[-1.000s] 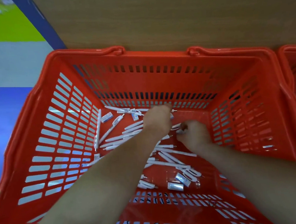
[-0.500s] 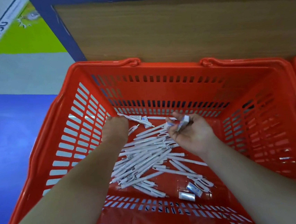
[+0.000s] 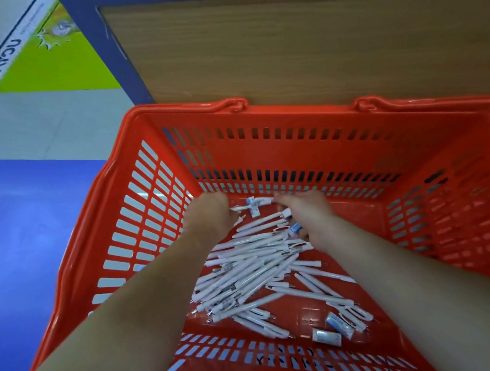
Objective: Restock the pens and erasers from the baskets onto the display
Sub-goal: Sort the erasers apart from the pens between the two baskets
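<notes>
White pens (image 3: 252,270), red slotted basket (image 3: 309,146)

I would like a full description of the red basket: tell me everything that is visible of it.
The red basket looks like glossy moulded plastic, rectangular, upright, open at the top. Rows of slots pierce its walls; two hooked lugs sit on the far rim. It stands before a wooden panel. On its bottom lie a heap of white pens and a few erasers. The left hand and the right hand reach into its far end.
</notes>
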